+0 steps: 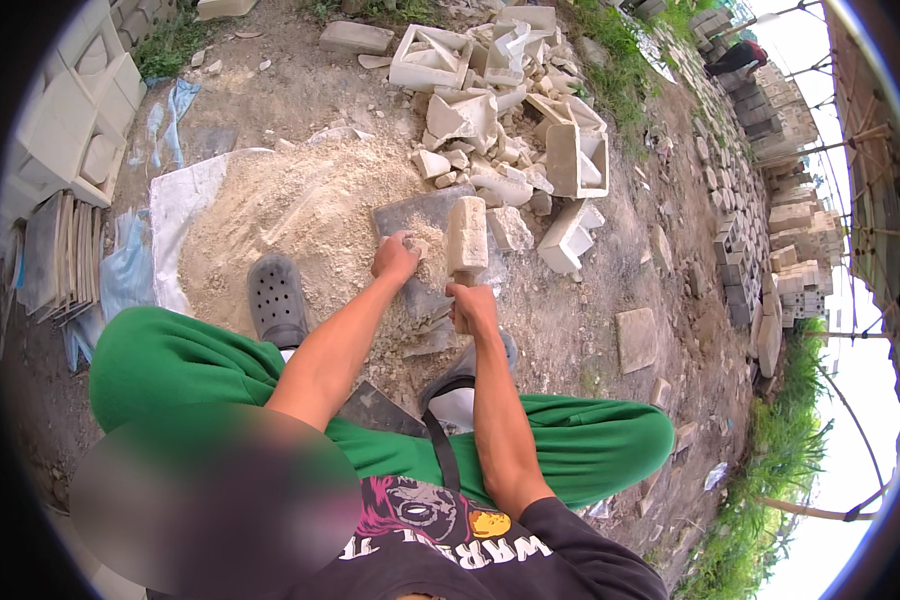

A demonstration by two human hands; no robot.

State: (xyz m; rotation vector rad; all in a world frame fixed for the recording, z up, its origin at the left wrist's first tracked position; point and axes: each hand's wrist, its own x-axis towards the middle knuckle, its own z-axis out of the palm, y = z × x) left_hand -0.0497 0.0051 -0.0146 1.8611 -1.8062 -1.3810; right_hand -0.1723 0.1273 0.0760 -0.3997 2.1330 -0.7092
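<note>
My right hand is closed around the short handle of a mallet. The mallet's pale, dusty, block-shaped head points away from me, over the right part of a dark flat slab. Left of it, my left hand is closed low over the slab, next to pale crumbs and broken bits. Whatever its fingers grip is too small and dusty to make out. A wide heap of pale crushed rubble spreads to the left on a white sheet.
Broken cream concrete blocks lie piled beyond my hands, with one hollow block at right. Moulded blocks and thin boards stand at left. My grey clogs flank the slab. A person bends far off among stacked blocks.
</note>
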